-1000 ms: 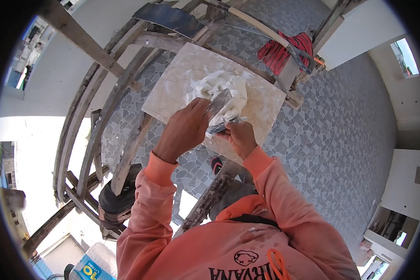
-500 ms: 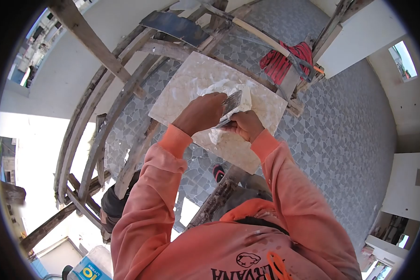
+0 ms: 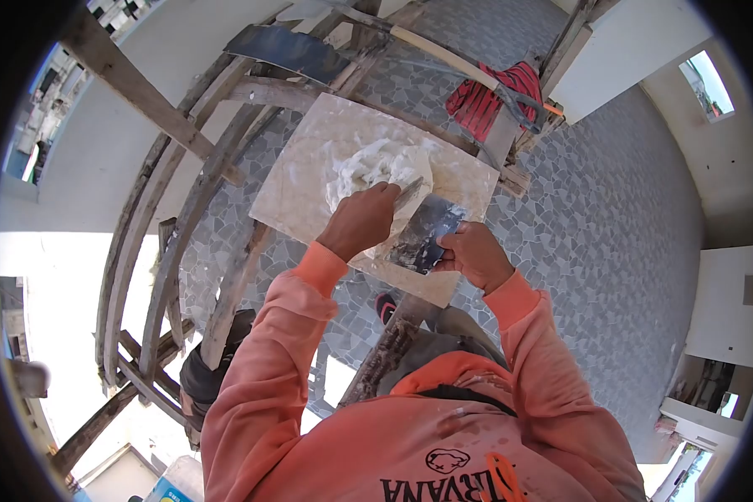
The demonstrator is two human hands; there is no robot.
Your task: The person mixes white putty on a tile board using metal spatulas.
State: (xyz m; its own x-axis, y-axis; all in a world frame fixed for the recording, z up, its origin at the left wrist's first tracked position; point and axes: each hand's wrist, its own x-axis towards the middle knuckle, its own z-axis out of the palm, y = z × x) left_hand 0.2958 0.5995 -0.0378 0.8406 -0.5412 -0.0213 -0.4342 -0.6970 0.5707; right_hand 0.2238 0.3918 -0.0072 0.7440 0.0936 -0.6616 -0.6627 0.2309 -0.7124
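Observation:
A square tile board lies on a wooden frame, with a heap of white paste near its middle. My left hand is closed on a putty knife, whose blade touches the right side of the heap. A wide dark scraper plate, smeared with white, is pinched by its right edge in my right hand. The plate is tilted over the board's lower right part, just right of the knife.
Curved wooden beams stand at the left. Beyond the board are a dark metal sheet, a shovel with a wooden handle and a red striped cloth. Stone-patterned floor extends right.
My hands have moved apart, the right one down and to the right with the plate. The plate's flat face now shows, and the paste heap is more visible.

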